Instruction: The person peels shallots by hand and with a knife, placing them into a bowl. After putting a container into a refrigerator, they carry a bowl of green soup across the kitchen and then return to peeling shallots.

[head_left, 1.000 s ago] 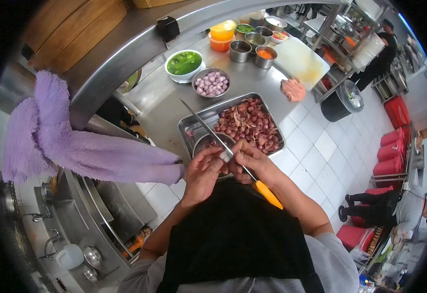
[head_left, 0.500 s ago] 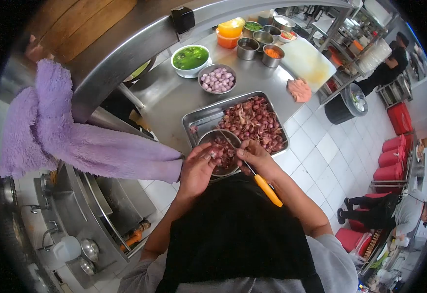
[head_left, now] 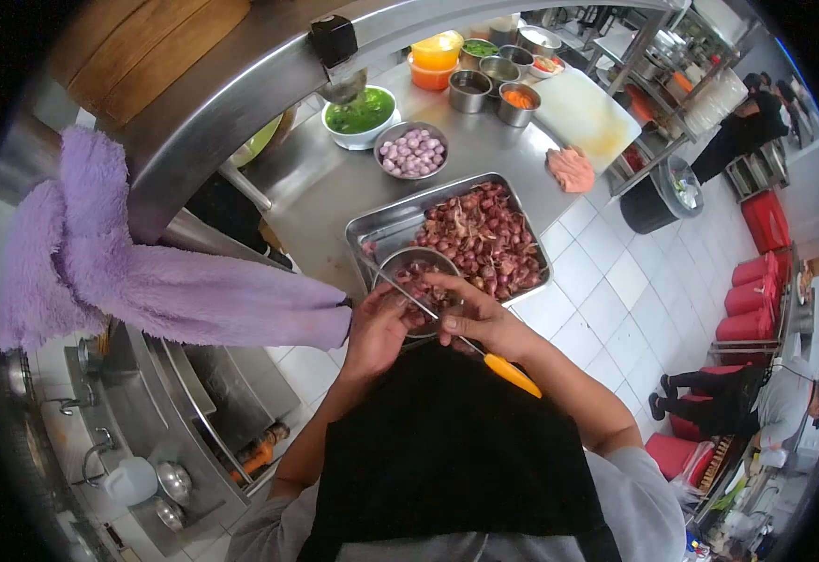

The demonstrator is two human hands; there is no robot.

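The steel table (head_left: 311,211) extends past the metal tray (head_left: 395,228) on its far and left sides; its right edge runs close beside the tray, with floor tiles beyond. A purple towel (head_left: 208,295) hangs left of the tray, near the left arm. Red onions (head_left: 494,239) heap in the tray's right part; a bowl of pale onions (head_left: 386,169) stands just beyond it. The left hand (head_left: 372,337), at the tray's near side, has curled fingers; I cannot tell whether they hold anything. Beside it, the right hand (head_left: 484,323) grips a knife (head_left: 513,376). Its blade slants farther left than half a second ago, and a ladle (head_left: 344,87) has appeared beyond the tray.
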